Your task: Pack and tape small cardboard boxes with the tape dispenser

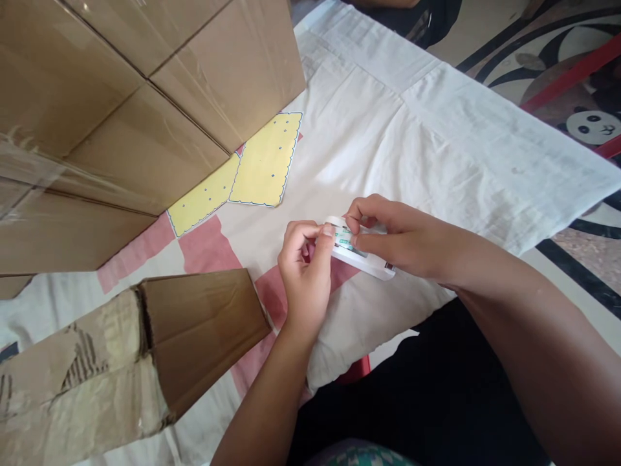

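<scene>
A slim white plastic case (376, 264) is held between my two hands above the cloth, near the table's front edge. In its recess sits what looks like a white battery (343, 237) with green print. My left hand (308, 272) is closed around the case's left end, its thumb pressing beside the battery. My right hand (398, 236) is closed too, with thumb and forefinger pinched at the battery's right end. The fingers partly cover the recess, so I cannot tell whether a second battery lies there.
Taped brown cartons (194, 84) are stacked at the upper left. A worn cardboard box (204, 330) lies at the lower left. Two yellow scallop-edged cards (266, 162) rest on the white and pink cloth (369, 136). A patterned floor (514, 65) shows beyond the table.
</scene>
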{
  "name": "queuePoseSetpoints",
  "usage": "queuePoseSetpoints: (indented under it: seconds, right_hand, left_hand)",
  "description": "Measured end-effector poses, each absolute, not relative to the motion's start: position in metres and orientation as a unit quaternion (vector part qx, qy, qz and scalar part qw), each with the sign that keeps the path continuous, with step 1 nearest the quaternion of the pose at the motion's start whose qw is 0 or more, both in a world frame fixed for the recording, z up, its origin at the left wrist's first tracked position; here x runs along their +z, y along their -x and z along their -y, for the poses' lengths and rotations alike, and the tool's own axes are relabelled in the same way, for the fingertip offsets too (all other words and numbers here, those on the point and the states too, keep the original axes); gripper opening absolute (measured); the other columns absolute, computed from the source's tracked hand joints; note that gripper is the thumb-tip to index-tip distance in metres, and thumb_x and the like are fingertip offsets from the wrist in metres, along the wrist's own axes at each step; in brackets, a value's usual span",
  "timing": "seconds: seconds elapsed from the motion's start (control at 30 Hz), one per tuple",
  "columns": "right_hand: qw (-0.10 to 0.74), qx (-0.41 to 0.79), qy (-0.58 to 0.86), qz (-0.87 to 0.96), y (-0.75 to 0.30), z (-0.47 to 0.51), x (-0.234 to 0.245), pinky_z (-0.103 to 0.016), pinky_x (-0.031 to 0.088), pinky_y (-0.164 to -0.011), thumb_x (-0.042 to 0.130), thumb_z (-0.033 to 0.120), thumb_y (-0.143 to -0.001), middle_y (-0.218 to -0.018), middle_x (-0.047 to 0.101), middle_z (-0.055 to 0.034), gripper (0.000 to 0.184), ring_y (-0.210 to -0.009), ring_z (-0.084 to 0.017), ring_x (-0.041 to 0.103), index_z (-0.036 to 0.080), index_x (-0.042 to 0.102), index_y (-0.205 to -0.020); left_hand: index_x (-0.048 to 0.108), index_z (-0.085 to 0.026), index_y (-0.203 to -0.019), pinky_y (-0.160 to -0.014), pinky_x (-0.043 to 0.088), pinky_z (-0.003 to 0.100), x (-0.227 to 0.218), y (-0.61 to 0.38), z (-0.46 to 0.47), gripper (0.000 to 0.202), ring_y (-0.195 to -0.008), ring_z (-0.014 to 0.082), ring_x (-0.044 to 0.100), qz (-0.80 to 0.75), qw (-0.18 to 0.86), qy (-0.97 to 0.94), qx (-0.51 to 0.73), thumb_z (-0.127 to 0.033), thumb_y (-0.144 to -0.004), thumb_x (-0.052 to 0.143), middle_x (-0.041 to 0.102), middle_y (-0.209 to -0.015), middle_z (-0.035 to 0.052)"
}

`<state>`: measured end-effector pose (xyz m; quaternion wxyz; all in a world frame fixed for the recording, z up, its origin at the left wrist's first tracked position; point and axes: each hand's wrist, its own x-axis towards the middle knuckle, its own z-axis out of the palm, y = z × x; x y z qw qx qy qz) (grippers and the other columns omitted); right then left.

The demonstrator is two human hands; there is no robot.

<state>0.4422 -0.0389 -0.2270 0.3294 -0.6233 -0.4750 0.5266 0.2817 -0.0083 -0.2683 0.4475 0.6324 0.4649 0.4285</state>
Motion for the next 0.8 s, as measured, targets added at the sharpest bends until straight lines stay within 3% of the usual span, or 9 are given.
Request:
queuePoseSetpoints:
  seconds: [0.23, 0.53, 0.8]
  right_hand:
    - [0.351, 0.488, 0.663, 0.445, -0.4309, 0.0304, -0.2222, -0.027, 0.033, -0.053, 0.061, 0.022, -0.074, -0.091, 0.054, -0.0032, 0.010, -0.071, -0.015, 0.047, 0.020, 0.055, -0.067]
    - [0.353, 0.500, 0.658, 0.439, -0.4324, 0.0332, -0.2239, -0.027, 0.034, -0.054, 0.061, 0.020, -0.074, -0.097, 0.054, -0.0034, 0.003, -0.071, -0.014, 0.048, 0.021, 0.061, -0.072]
    - [0.386, 0.448, 0.653, 0.473, -0.4310, 0.0379, -0.2289, -0.029, 0.040, -0.066, 0.062, 0.020, -0.078, -0.098, 0.058, -0.0034, 0.005, -0.085, -0.018, 0.053, 0.021, 0.065, -0.074]
  left_hand:
    - [0.058, -0.020, -0.076, -0.070, 0.043, 0.027, -0.2678, -0.2825, 0.0076, 0.017, -0.076, 0.0140, 0.052, -0.465, 0.451, -0.625, 0.436, -0.022, -0.093, 0.060, 0.054, -0.080, 0.0002]
    - [0.060, -0.020, -0.081, -0.072, 0.044, 0.028, -0.2714, -0.2817, 0.0090, 0.014, -0.078, 0.0143, 0.055, -0.465, 0.463, -0.611, 0.442, -0.025, -0.094, 0.061, 0.059, -0.084, 0.0006]
    - [0.057, -0.020, -0.081, -0.072, 0.045, 0.026, -0.2736, -0.2807, 0.0077, 0.014, -0.078, 0.0136, 0.056, -0.481, 0.442, -0.619, 0.437, -0.025, -0.094, 0.059, 0.058, -0.083, -0.0002]
